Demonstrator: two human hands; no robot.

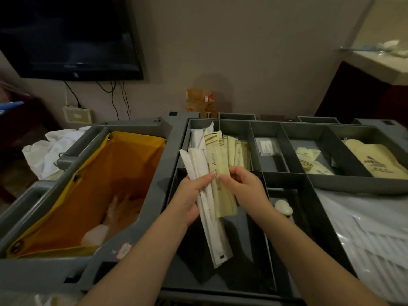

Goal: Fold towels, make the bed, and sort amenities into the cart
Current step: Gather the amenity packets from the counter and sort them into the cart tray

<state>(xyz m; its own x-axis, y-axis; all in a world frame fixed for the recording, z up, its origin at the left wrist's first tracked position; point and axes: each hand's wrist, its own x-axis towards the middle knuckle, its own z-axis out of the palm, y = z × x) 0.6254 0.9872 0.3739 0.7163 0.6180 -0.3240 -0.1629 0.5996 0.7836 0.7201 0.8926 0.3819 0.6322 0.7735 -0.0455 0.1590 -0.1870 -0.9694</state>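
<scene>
Here, my left hand (187, 195) curls its fingers and thumb round a fanned bundle of long white amenity packets (209, 228), held tilted above the grey cart (174, 146). My right hand (245, 188) pinches a cream packet with gold stripes (217, 160) at the front of that bundle, between thumb and curled fingers. From my hands, a compartment at twelve o'clock holds more cream packets (239, 151), a small white oval item (283, 207) lies in a compartment at three o'clock, and the cart's yellow bag (110, 184) hangs open at nine o'clock with white linen (50, 151) heaped past its outer rim.
</scene>
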